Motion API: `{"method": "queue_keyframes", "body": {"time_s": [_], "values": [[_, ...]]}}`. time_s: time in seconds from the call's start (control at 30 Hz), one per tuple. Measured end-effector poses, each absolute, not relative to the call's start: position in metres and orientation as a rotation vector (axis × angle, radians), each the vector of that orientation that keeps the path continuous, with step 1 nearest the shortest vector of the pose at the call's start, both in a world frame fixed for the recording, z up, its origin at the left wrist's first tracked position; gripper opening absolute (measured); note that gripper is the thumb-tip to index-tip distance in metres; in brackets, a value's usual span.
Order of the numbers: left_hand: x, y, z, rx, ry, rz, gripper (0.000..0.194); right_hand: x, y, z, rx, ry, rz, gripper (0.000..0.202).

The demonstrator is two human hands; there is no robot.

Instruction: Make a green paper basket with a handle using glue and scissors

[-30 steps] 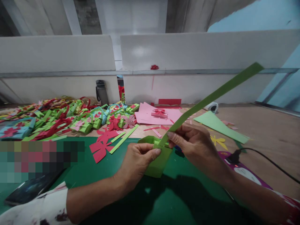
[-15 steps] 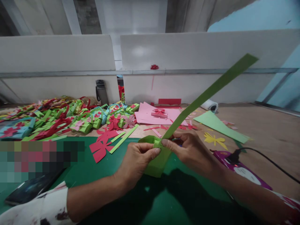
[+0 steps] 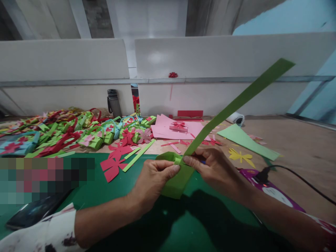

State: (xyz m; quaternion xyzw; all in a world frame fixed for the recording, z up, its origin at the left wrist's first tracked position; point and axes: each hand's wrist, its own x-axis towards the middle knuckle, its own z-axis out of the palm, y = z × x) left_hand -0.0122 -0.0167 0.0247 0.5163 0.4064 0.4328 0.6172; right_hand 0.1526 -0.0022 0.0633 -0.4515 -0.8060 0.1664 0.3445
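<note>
A small folded green paper bag (image 3: 176, 185) is held between my hands above the green mat (image 3: 199, 224). My left hand (image 3: 154, 182) pinches its upper edge between thumb and fingers. A long green paper strip (image 3: 236, 106) slants up to the right from the bag's rim. My right hand (image 3: 210, 162) pinches the low end of this strip at the rim, thumb in front. Something blue shows at the right fingers, too small to name. Red paper flowers (image 3: 115, 164) and thin light-green strips (image 3: 139, 155) lie on the mat left of the bag.
A heap of finished-looking paper bags (image 3: 94, 138) spreads at the left, with a dark bottle (image 3: 113, 103) behind. Pink sheets (image 3: 164, 129) lie at the back. A purple power strip (image 3: 273, 190) with a black cable is at the right, a phone (image 3: 39, 206) at the left.
The strip's free end has shifted slightly right and up. My right hand has moved a little to the right, while my left hand stays almost still.
</note>
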Motion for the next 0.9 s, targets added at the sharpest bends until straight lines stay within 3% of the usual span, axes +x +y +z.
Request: {"method": "queue_keyframes", "body": {"time_s": [0.5,0.9], "values": [[-0.0094,-0.0123,0.0299,1.168,1.008,1.013,0.024,0.1535,0.0001,0.0613,-1.158,-2.081,0.381,0.021],[-0.0063,-0.0128,0.0292,1.149,0.992,1.073,0.019,0.1522,-0.0024,0.0621,-1.151,-2.078,0.541,0.018]]}}
